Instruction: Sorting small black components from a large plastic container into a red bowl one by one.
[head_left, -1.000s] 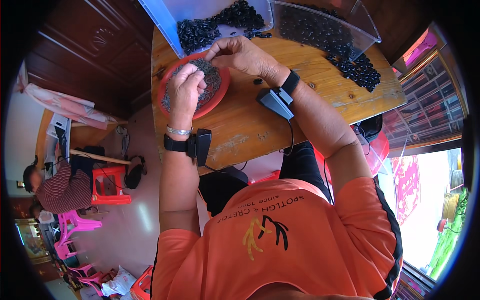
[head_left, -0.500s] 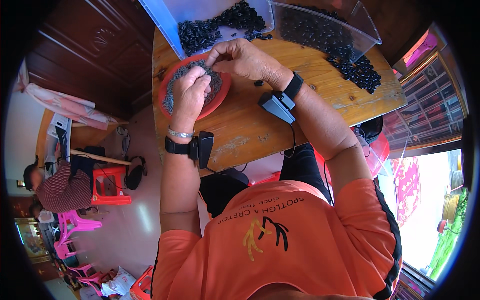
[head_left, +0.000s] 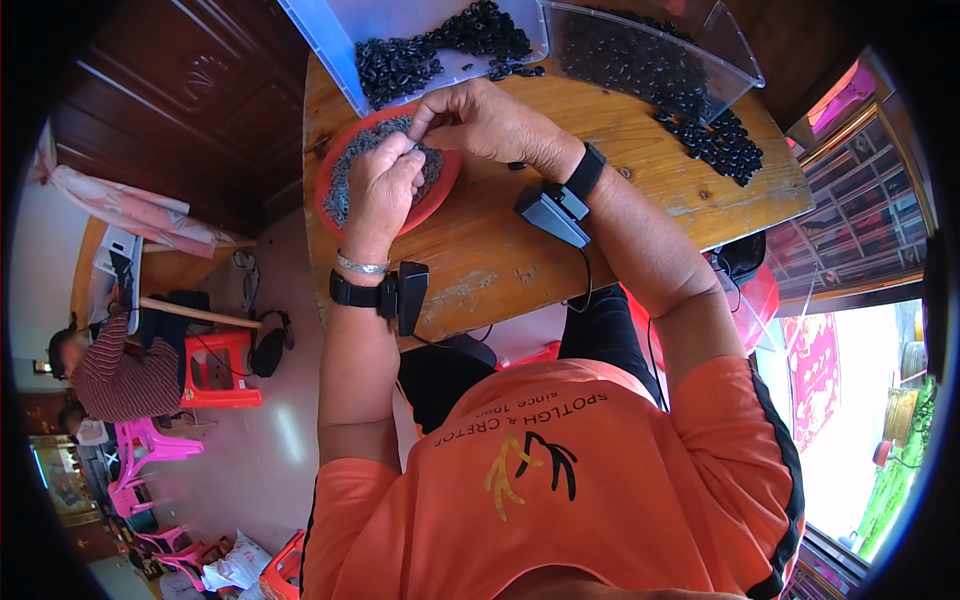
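Both of my hands meet above a red-orange bowl (head_left: 441,192) filled with small grey pieces (head_left: 352,172). My left hand (head_left: 383,190) is closed, thumb against curled fingers, over the bowl's middle. Fingertips of my right hand (head_left: 478,122) pinch together right beside it, at the bowl's far right rim. Whatever lies between the fingers is too small to make out. Each wrist wears a black strap with a dark box; a silver bracelet also circles the left one. Partly behind the right hand, one small black piece (head_left: 516,166) lies on the wooden table (head_left: 480,260).
Beyond the bowl stands a clear plastic bin (head_left: 335,55) with many glossy black pieces (head_left: 400,72). A second clear bin (head_left: 745,70) leans at the far right, with black pieces (head_left: 735,150) spread beside it. At left, a person (head_left: 130,370) sits near a red stool (head_left: 222,370).
My hands stay together over the bowl, with only slight shifts of the fingers. The single black piece is now more covered by my right hand. The seated person's arm has risen.
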